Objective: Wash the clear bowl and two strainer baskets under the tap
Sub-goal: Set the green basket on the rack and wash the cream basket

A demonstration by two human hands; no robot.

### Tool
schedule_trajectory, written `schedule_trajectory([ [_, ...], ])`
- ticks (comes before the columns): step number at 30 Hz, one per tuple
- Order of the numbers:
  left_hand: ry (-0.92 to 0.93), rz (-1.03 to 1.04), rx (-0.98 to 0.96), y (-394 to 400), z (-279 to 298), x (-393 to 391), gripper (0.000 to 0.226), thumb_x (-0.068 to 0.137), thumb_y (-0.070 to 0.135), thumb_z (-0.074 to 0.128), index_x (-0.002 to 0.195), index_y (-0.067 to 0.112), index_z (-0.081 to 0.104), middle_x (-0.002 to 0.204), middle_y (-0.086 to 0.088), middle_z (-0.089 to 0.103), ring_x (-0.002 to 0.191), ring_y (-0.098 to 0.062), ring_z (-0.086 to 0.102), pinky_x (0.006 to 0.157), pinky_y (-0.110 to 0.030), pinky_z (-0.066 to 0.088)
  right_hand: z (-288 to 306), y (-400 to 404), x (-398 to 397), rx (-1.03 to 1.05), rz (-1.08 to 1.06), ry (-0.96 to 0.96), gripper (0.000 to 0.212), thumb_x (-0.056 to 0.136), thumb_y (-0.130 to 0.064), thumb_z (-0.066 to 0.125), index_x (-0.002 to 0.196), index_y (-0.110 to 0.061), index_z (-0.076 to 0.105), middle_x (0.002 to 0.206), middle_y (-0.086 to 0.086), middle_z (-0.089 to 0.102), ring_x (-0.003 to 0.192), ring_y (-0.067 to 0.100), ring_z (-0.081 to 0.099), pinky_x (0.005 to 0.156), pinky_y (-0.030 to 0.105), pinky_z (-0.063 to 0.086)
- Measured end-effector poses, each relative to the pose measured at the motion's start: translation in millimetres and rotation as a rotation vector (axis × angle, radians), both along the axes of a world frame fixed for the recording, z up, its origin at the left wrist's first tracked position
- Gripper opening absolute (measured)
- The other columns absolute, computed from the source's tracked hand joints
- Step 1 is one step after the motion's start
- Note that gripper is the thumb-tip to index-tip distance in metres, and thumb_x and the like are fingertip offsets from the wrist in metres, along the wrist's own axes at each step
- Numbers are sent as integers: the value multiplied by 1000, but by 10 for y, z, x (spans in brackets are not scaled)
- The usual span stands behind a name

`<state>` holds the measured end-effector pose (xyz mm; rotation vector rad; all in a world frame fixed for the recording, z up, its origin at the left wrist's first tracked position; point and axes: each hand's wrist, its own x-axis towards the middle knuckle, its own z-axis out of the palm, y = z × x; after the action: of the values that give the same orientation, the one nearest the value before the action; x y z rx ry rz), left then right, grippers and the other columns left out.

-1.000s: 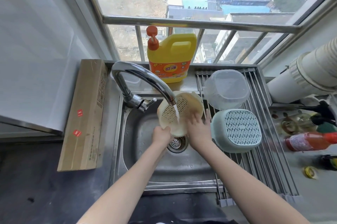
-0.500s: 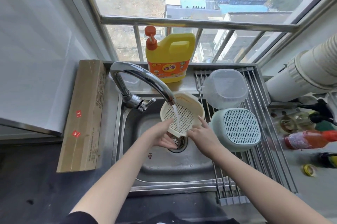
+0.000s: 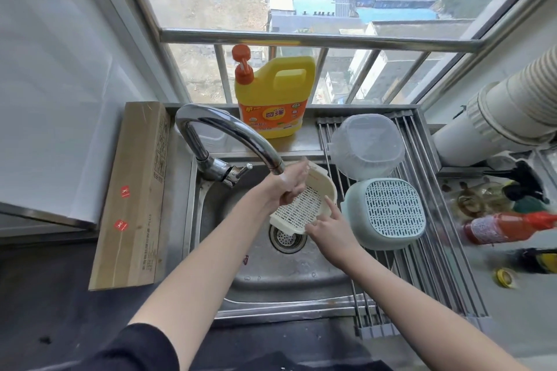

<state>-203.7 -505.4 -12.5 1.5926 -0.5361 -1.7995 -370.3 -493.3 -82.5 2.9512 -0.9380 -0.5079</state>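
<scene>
A person's left hand (image 3: 291, 182) grips the far rim of a cream strainer basket (image 3: 304, 204) tilted under the tap (image 3: 232, 135), over the sink (image 3: 211, 220); the right hand (image 3: 330, 232), forefinger straight, holds its near-right corner. The clear bowl (image 3: 366, 146) and green strainer basket (image 3: 388, 213) lie upturned just right, nearer the right hand.
</scene>
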Motion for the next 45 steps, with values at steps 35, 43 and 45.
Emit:
schedule_trajectory([
  [35, -729, 131, 40, 508, -459, -48, 44, 98, 26, 42, 85, -9, 65, 66, -22, 67, 46, -18, 65, 56, -34, 53, 36, 25, 419, 143, -155, -166, 65, 88, -9, 49, 147, -19, 25, 143, 0, 47, 128, 20, 46, 112, 45, 21],
  [43, -1034, 32, -1, 440, -349, 84, 37, 96, 23, 43, 94, -7, 66, 98, -24, 67, 96, -40, 61, 78, -38, 47, -56, -72, 314, -127, -195, -6, 32, 65, -9, 69, 93, 8, 71, 90, 24, 71, 94, 36, 67, 99, 48, 44],
  [45, -918, 146, 6, 480, -346, 41, 40, 90, 34, 51, 76, -2, 65, 80, -19, 69, 80, -35, 66, 69, -36, 49, -115, -14, 326, -71, -198, 14, 33, 39, -5, 84, 68, 2, 70, 71, 24, 69, 71, 35, 69, 70, 40, 56],
])
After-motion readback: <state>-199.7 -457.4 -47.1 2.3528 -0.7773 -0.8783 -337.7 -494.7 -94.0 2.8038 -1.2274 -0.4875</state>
